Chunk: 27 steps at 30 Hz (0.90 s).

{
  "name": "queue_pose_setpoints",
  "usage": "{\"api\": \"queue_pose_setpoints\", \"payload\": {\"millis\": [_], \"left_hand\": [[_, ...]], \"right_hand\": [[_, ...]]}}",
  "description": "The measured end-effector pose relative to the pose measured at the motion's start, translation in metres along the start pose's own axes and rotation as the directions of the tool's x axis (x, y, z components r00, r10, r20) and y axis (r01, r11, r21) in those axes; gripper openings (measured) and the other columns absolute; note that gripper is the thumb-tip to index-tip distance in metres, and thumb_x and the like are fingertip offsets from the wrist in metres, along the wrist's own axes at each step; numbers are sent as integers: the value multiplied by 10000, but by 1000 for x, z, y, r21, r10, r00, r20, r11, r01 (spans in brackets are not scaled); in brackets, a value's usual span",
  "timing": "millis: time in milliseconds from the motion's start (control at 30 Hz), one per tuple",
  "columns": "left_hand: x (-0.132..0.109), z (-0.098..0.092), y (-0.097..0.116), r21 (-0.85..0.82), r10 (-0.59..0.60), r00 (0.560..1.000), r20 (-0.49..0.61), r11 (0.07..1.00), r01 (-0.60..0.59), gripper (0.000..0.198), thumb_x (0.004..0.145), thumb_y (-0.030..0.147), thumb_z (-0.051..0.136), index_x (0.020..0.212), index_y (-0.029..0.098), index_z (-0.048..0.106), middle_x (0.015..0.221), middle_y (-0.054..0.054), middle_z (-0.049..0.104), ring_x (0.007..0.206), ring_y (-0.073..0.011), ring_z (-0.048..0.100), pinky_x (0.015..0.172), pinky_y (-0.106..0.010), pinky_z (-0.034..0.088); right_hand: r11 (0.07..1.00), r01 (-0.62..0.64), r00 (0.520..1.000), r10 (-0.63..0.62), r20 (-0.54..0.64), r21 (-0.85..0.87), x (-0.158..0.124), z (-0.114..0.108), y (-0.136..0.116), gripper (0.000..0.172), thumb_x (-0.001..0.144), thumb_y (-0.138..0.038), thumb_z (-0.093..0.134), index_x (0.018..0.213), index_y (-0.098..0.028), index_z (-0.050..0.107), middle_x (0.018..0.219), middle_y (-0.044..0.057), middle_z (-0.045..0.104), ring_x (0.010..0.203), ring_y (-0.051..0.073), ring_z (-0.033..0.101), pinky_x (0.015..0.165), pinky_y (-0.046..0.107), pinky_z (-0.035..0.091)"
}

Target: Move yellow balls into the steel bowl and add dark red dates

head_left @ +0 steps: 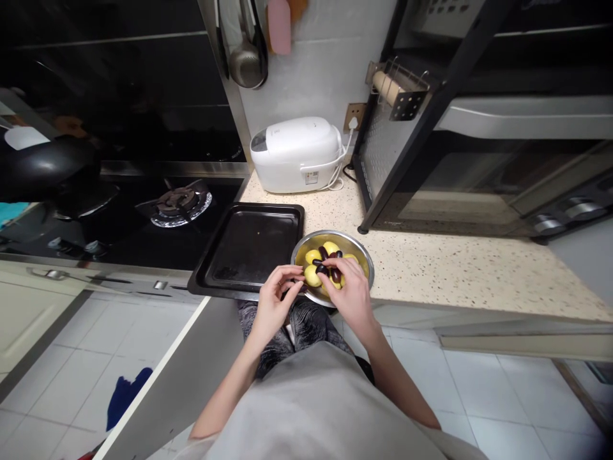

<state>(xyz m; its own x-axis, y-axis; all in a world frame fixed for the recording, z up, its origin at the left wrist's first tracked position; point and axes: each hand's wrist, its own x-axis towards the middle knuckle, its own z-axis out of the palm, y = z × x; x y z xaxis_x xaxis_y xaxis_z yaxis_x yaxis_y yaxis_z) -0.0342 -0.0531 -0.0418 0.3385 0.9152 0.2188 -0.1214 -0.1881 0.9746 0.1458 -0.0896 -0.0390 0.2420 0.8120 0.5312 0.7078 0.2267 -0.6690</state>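
Observation:
A steel bowl [360,248] sits at the counter's front edge, holding several yellow round pieces [330,247] and dark purple elongated pieces [324,252]. My left hand [276,299] is at the bowl's near left rim, fingers curled and pinching toward a yellow piece [312,275]. My right hand [349,289] reaches into the bowl from the near side, fingers closed around a dark purple piece [336,275] lying on the yellow ones. A black baking tray [249,249] lies just left of the bowl.
A white rice cooker [297,153] stands at the back against the wall. A large oven [479,128] fills the right of the speckled counter [454,268]. A gas hob [177,204] and a black pan [43,166] are to the left. Utensils hang above.

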Motion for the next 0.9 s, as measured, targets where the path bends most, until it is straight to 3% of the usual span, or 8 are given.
{"api": "queue_pose_setpoints", "payload": {"millis": [167, 400, 567, 667, 800, 900], "left_hand": [[2, -6, 1, 108, 56, 998, -19, 993, -53, 127, 947, 307, 731, 1012, 199, 745, 1132, -98, 697, 1110, -212, 672, 922, -294, 566], [2, -2, -3, 128, 67, 997, -33, 990, -63, 126, 898, 304, 784, 944, 192, 749, 1115, -100, 689, 1095, -219, 680, 940, -329, 591], [3, -2, -6, 134, 71, 997, -30, 989, -67, 123, 903, 302, 779, 944, 190, 750, 1107, -99, 688, 1085, -213, 681, 948, -333, 596], [3, -1, -6, 130, 68, 997, -41, 990, -62, 128, 899, 297, 783, 956, 189, 748, 1113, -95, 679, 1085, -208, 680, 939, -320, 600], [2, 0, -5, 127, 75, 995, -63, 990, -66, 140, 904, 295, 780, 989, 189, 744, 1142, -91, 657, 1075, -197, 676, 908, -300, 608], [0, 1, -4, 131, 84, 994, -66, 989, -75, 139, 909, 287, 777, 1004, 193, 740, 1155, -90, 650, 1093, -193, 668, 907, -287, 604]], "right_hand": [[988, 11, 1000, -14, -19, -151, 2, 4, 7, 45, 961, -225, 641, 925, -228, 669, 984, 77, 721, 987, 290, 605, 888, 448, 484], [972, 12, 999, -21, -35, -235, 1, 5, 9, 65, 967, -242, 633, 998, -230, 689, 1070, 103, 685, 1051, 308, 572, 922, 484, 472], [981, 0, 999, -10, -47, -194, 0, 1, 10, 93, 974, -236, 624, 1031, -232, 698, 1087, 96, 702, 1079, 304, 588, 948, 491, 461], [990, 57, 997, -64, -46, -132, -1, -3, 5, 104, 982, -201, 615, 1028, -232, 702, 1080, 90, 714, 1073, 291, 607, 952, 478, 472], [975, 216, 968, -221, 119, 47, -8, -5, -8, 118, 981, -195, 644, 1075, -236, 703, 1070, 72, 729, 1051, 257, 636, 945, 439, 507], [968, 236, 953, -249, 171, 89, -13, -3, -14, 148, 997, -190, 631, 1118, -241, 700, 1074, 67, 739, 1019, 244, 649, 910, 425, 522]]}}
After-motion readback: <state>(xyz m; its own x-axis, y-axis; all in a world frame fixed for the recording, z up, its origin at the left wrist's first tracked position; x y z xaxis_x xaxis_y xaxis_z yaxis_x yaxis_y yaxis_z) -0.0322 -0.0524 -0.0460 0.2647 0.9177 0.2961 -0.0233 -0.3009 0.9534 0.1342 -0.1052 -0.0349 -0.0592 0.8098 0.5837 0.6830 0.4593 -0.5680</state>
